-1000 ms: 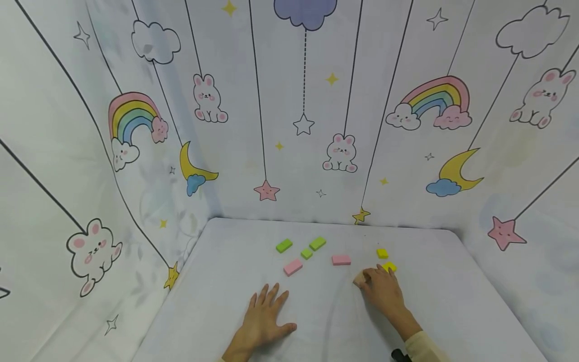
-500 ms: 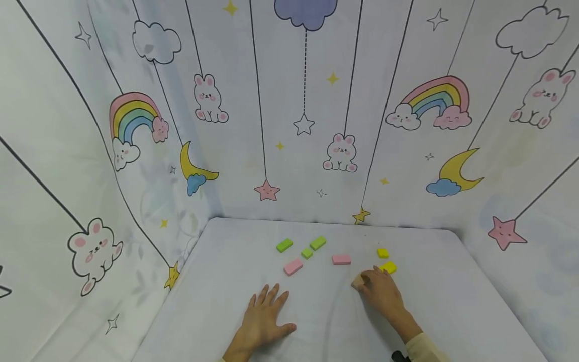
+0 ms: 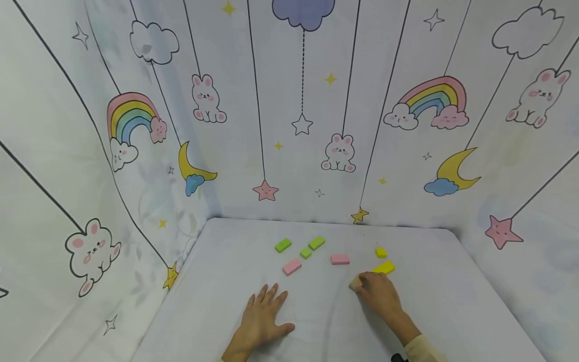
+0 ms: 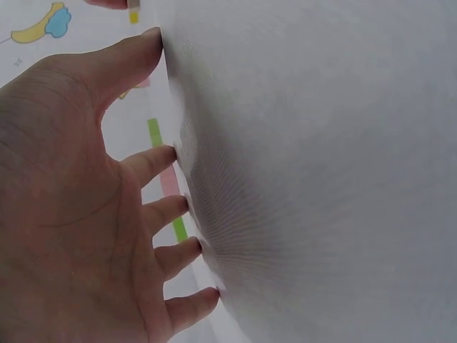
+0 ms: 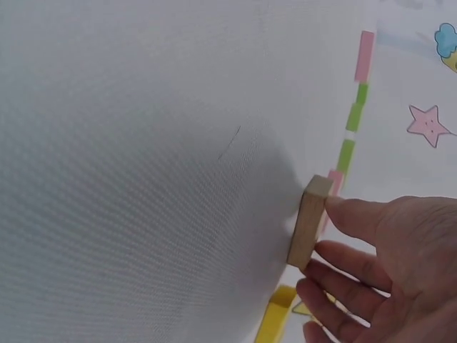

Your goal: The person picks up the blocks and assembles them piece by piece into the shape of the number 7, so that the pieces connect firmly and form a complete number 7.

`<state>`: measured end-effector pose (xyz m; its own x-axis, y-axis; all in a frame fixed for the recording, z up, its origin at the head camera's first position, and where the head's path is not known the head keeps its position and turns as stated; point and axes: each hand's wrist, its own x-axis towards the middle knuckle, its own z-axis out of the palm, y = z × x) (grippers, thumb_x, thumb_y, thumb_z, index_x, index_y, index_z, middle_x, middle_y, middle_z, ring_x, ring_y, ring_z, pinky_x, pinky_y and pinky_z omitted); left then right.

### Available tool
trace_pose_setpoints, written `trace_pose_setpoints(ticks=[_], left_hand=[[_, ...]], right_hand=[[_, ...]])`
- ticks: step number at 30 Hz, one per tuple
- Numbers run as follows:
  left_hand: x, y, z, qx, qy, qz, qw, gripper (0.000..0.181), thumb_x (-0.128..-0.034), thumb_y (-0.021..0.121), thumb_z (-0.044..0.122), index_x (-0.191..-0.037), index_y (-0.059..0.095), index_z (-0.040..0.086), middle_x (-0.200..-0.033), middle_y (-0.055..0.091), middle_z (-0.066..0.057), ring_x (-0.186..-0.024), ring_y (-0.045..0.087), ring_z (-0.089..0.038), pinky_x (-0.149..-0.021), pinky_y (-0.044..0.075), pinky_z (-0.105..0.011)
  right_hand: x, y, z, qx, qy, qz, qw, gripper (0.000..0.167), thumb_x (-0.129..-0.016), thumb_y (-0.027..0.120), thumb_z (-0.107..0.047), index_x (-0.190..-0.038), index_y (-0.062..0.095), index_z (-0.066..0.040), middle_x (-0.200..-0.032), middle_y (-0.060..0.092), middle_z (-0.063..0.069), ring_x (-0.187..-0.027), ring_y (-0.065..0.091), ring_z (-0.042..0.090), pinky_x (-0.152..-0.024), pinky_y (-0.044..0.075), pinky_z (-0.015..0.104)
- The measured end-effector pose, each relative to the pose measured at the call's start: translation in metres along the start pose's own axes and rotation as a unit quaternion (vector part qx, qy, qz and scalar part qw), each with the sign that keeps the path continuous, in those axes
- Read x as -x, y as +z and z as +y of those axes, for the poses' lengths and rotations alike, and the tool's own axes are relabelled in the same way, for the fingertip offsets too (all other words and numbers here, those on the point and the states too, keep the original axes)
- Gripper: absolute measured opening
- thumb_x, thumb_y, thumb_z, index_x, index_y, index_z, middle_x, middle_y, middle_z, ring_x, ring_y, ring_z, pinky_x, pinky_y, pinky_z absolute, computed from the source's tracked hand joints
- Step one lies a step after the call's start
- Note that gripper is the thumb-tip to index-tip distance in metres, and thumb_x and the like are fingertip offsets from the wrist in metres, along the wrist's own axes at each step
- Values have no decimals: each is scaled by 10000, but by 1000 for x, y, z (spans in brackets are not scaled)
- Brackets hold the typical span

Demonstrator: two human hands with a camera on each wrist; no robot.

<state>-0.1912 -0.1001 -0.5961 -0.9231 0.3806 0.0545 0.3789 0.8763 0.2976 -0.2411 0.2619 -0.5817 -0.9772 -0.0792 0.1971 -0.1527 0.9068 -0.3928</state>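
Right hand (image 3: 381, 295) pinches the plain wooden block (image 5: 308, 223), thumb opposing fingers, at the white cloth (image 3: 217, 281) near the longer yellow block (image 3: 385, 267). Left hand (image 3: 260, 319): fingers spread on cloth. Step judged: positioning the wooden block; next move likely calls for controlled release.

Three green blocks (image 3: 283, 245) (one shorter than the others), two pink blocks (image 3: 340, 259) and two yellow blocks (image 3: 384, 267) lie on a white-covered counter (image 3: 226, 271), where the left hand (image 3: 263, 318) rests and the right hand (image 3: 381, 294) pinches a wooden block (image 5: 308, 225).

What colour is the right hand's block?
Tan, wood-like. The block shows best in the right wrist view.
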Motion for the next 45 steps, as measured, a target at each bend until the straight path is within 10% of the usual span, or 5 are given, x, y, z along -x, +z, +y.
trace_pose_setpoints(ticks=[45], left_hand=[[1, -1, 1, -64, 23, 86, 9999, 866, -855, 666, 718, -1519, 536, 177, -1604, 446, -158, -1471, 383, -468, -1107, 329, -714]], right_hand=[[16, 13, -18, -223, -110, -485, 9985, 373, -881, 835, -192, -1229, 743, -94, -1318, 698, 105, -1207, 647, 335, -1022, 493, 550]])
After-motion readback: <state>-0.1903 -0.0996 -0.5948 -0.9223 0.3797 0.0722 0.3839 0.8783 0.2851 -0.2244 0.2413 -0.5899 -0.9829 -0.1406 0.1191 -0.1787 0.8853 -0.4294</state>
